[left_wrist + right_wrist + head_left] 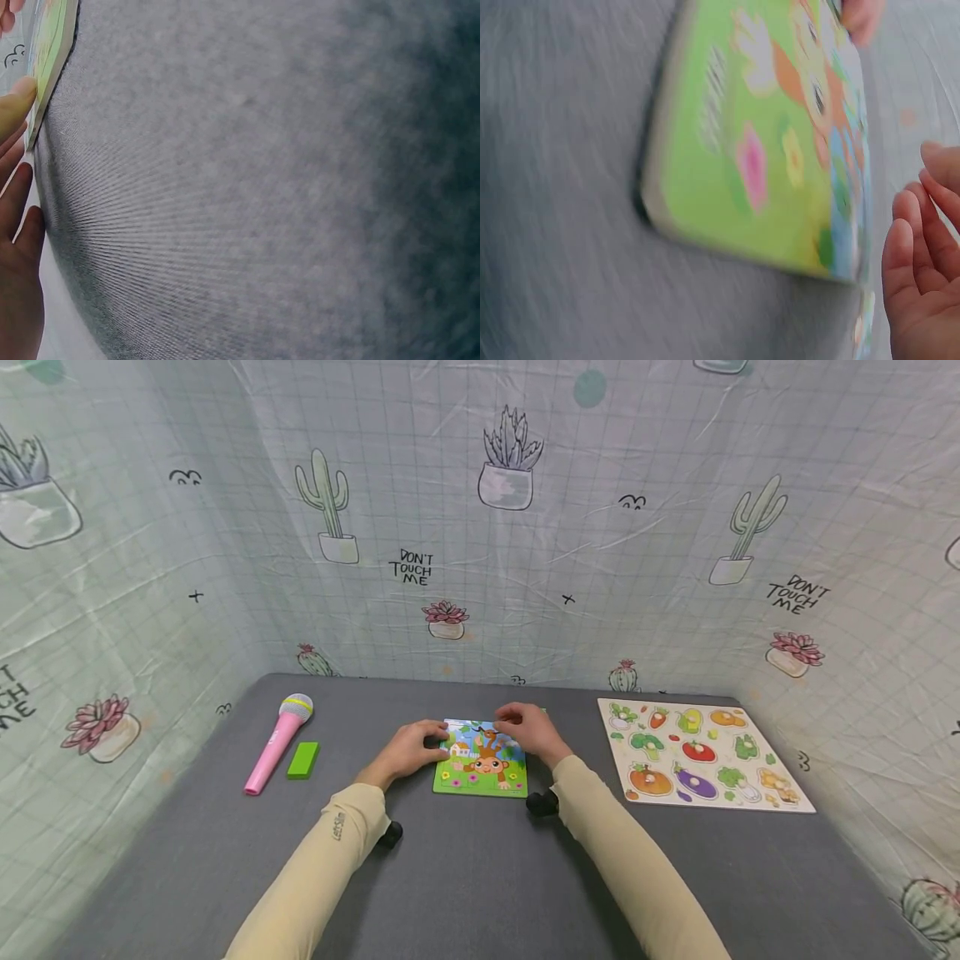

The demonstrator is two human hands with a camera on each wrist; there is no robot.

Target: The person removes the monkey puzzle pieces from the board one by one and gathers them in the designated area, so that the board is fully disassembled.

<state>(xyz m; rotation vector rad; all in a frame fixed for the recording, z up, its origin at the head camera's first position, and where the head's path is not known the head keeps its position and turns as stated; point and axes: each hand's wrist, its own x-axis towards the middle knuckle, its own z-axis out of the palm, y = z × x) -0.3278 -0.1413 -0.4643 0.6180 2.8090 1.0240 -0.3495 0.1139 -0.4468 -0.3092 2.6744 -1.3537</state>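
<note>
- My left hand (408, 750) is touching the left edge of the puzzle (480, 768), thumb and fingers standing apart; pushing too hard could be sending it skidding.
- The puzzle is lying between my hands on the grey table (465, 877), its grass edge facing me, sky pointing away; it's looking nearly square, showing no clear long axis.
- My right hand (534, 729) is reaching over its far right corner, fingertips bunching; I'm seeing too little to tell whether they're pinching anything.
</note>
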